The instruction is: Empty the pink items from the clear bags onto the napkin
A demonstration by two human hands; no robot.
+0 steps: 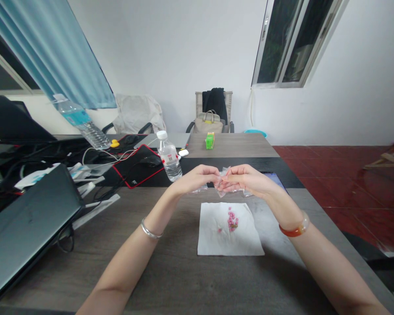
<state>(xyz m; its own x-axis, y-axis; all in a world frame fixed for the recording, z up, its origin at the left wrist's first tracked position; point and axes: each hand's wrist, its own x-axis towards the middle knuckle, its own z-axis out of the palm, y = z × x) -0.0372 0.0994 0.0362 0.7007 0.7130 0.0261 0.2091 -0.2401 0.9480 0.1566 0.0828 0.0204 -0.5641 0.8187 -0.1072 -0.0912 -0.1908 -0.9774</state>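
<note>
Both hands meet above the far side of a white paper napkin (213,236). My left hand (202,177), with a silver bangle at its wrist, pinches a small clear plastic bag (221,192). From the other side my right hand (249,180) grips the same bag; an orange and white bangle circles that wrist. What the bag holds, if anything, I cannot make out. Small pink flower buds (232,220) lie on the napkin, most in one cluster with one apart to the left. More clear plastic (247,192) lies on the table under the hands.
A water bottle (169,156) stands beyond my left hand, near a black mouse pad (139,168) with red edges. At the left are a laptop (36,227) and a larger bottle (83,124). Farther back sits a green box (209,141). A phone (276,180) lies behind my right hand.
</note>
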